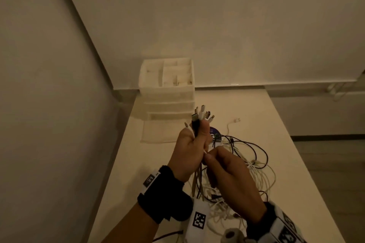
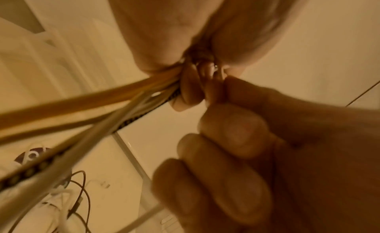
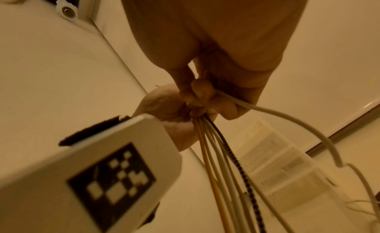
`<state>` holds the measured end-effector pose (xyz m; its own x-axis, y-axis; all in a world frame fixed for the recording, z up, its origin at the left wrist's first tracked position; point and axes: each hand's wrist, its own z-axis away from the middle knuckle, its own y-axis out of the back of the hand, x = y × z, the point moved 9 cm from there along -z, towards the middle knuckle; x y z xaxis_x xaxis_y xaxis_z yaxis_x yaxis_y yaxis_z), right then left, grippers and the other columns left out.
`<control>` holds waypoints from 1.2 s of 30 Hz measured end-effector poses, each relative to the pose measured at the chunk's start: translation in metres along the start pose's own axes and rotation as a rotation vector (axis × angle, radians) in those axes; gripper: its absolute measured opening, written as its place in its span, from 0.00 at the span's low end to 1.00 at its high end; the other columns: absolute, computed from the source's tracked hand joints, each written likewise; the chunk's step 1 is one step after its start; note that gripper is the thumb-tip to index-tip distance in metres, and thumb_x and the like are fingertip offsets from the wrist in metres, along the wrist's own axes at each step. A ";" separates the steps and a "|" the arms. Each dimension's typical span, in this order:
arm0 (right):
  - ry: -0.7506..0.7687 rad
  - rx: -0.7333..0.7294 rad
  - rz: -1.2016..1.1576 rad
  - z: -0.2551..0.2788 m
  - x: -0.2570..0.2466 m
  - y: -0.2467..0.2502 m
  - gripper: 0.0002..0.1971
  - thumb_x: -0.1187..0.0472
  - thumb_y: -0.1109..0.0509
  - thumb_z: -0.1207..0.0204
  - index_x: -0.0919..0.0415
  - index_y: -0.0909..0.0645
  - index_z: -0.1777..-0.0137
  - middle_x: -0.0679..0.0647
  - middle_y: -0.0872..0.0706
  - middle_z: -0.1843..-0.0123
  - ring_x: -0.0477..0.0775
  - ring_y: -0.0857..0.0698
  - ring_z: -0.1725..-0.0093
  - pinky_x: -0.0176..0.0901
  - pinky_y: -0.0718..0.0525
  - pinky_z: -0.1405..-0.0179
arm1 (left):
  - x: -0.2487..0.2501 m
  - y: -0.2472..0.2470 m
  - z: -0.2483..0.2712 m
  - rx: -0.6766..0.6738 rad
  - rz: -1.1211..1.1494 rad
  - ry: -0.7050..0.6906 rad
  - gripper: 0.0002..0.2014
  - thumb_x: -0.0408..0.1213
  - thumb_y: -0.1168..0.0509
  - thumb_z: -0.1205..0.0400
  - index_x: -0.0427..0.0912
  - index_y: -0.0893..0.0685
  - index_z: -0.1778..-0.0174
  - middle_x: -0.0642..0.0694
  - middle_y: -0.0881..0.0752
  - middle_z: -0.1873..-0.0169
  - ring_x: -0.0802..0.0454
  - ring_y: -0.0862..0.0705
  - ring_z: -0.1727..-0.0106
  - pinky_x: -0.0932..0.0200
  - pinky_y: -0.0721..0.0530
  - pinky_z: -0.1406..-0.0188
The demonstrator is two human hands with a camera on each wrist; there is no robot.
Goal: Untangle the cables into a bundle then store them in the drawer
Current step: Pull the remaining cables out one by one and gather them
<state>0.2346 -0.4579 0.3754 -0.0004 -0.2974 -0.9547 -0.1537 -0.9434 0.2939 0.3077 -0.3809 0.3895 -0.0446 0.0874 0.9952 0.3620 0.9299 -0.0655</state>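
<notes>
My left hand (image 1: 192,146) is raised over the table and grips a bundle of cables (image 1: 197,179). Their plugs (image 1: 203,114) fan out above the fist, white ones beside a black one. Just below that fist my right hand (image 1: 207,157) pinches one white cable (image 3: 267,113) between thumb and fingertips. In the left wrist view the gripped cables (image 2: 82,109) run off to the left, past the right hand's curled fingers (image 2: 236,139). The remaining cables (image 1: 250,165) lie tangled on the table under and right of my hands. A translucent drawer unit (image 1: 167,92) stands at the table's far left corner, its bottom drawer (image 1: 162,130) pulled out.
A dark round disc (image 1: 214,132) lies under the tangle behind my hands. One loose white plug (image 1: 236,120) lies farther back. The table (image 1: 276,144) meets the wall at left and back; its right edge drops to the floor. Divided trays top the drawer unit.
</notes>
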 end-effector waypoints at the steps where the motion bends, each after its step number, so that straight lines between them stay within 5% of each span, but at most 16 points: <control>1: -0.028 -0.004 -0.057 0.001 0.003 0.001 0.14 0.57 0.37 0.16 0.57 0.21 0.64 0.52 0.21 0.77 0.48 0.24 0.76 0.50 0.24 0.70 | 0.003 0.000 0.001 0.005 0.011 -0.001 0.27 0.59 0.43 0.19 0.39 0.31 0.74 0.43 0.34 0.79 0.53 0.38 0.80 0.59 0.39 0.81; 4: -0.133 -0.030 -0.272 0.003 0.009 -0.003 0.16 0.59 0.38 0.16 0.56 0.19 0.65 0.51 0.25 0.79 0.49 0.29 0.77 0.45 0.30 0.74 | 0.004 0.006 0.005 0.056 0.094 0.019 0.21 0.55 0.33 0.28 0.39 0.27 0.71 0.44 0.32 0.81 0.55 0.37 0.83 0.65 0.37 0.84; 7: -0.207 -0.068 -0.396 0.004 0.012 -0.008 0.15 0.60 0.39 0.16 0.62 0.19 0.64 0.51 0.29 0.78 0.49 0.33 0.77 0.43 0.33 0.76 | 0.002 0.006 0.009 0.059 0.140 0.045 0.21 0.53 0.31 0.26 0.40 0.28 0.69 0.44 0.37 0.80 0.54 0.40 0.82 0.64 0.39 0.83; 13: -0.026 -0.102 -0.105 -0.001 0.000 0.003 0.15 0.54 0.37 0.17 0.62 0.21 0.62 0.49 0.24 0.78 0.44 0.27 0.77 0.45 0.27 0.72 | 0.010 0.002 0.016 0.083 0.072 0.010 0.22 0.56 0.48 0.19 0.42 0.33 0.71 0.49 0.36 0.78 0.53 0.41 0.77 0.50 0.45 0.75; 16: 0.088 -0.120 0.004 0.001 -0.005 0.004 0.13 0.54 0.37 0.17 0.57 0.21 0.61 0.52 0.20 0.74 0.43 0.25 0.75 0.46 0.24 0.70 | 0.013 0.009 0.017 0.181 0.061 -0.038 0.23 0.55 0.49 0.17 0.43 0.32 0.71 0.50 0.35 0.78 0.55 0.37 0.77 0.54 0.34 0.74; 19: 0.160 -0.170 0.041 0.001 0.006 0.003 0.13 0.54 0.39 0.15 0.56 0.21 0.61 0.51 0.21 0.73 0.42 0.24 0.73 0.42 0.24 0.69 | 0.022 0.027 0.012 0.278 0.195 -0.078 0.22 0.54 0.49 0.17 0.45 0.29 0.72 0.50 0.33 0.78 0.53 0.28 0.74 0.41 0.15 0.57; 21: 0.179 -0.215 0.016 0.000 0.021 0.004 0.15 0.50 0.41 0.15 0.54 0.21 0.60 0.51 0.22 0.72 0.42 0.24 0.72 0.42 0.23 0.68 | 0.035 0.039 0.010 0.275 0.275 -0.109 0.21 0.56 0.47 0.18 0.46 0.28 0.72 0.49 0.34 0.77 0.50 0.26 0.73 0.38 0.12 0.59; 24: 0.221 -0.250 0.038 -0.007 0.037 0.010 0.13 0.51 0.41 0.16 0.54 0.20 0.58 0.49 0.22 0.70 0.43 0.22 0.69 0.36 0.23 0.65 | 0.052 0.049 0.007 0.218 0.262 -0.138 0.22 0.61 0.44 0.20 0.49 0.30 0.73 0.50 0.39 0.77 0.54 0.39 0.80 0.58 0.27 0.81; 27: 0.238 -0.283 0.132 -0.019 0.052 0.008 0.13 0.53 0.41 0.16 0.55 0.20 0.59 0.47 0.21 0.70 0.42 0.21 0.68 0.33 0.24 0.65 | 0.069 0.062 0.006 0.250 0.166 -0.224 0.22 0.58 0.47 0.18 0.52 0.33 0.76 0.55 0.39 0.80 0.58 0.44 0.83 0.68 0.42 0.83; 31: 0.200 -0.213 0.212 -0.028 0.089 0.021 0.15 0.49 0.39 0.17 0.52 0.27 0.66 0.42 0.25 0.72 0.40 0.26 0.72 0.31 0.29 0.68 | 0.092 0.088 0.009 0.292 0.088 -0.317 0.23 0.56 0.46 0.17 0.51 0.34 0.77 0.55 0.39 0.82 0.59 0.44 0.84 0.70 0.42 0.83; 34: 0.124 -0.145 0.136 -0.033 0.098 0.033 0.18 0.44 0.38 0.21 0.51 0.28 0.70 0.45 0.27 0.74 0.40 0.29 0.72 0.33 0.30 0.68 | 0.101 0.093 0.019 0.331 -0.124 -0.320 0.20 0.56 0.32 0.23 0.50 0.26 0.75 0.57 0.30 0.84 0.59 0.33 0.85 0.66 0.34 0.84; 36: 0.131 -0.072 0.110 -0.037 0.083 0.040 0.22 0.42 0.37 0.23 0.57 0.29 0.71 0.47 0.29 0.75 0.40 0.31 0.73 0.34 0.31 0.70 | 0.092 0.075 0.021 0.300 -0.341 -0.266 0.14 0.52 0.23 0.31 0.50 0.18 0.71 0.59 0.22 0.81 0.64 0.27 0.78 0.68 0.26 0.75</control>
<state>0.2647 -0.5255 0.3096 0.1163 -0.4116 -0.9039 -0.0886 -0.9107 0.4034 0.3116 -0.2954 0.4742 -0.3626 -0.1866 0.9131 0.0051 0.9793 0.2021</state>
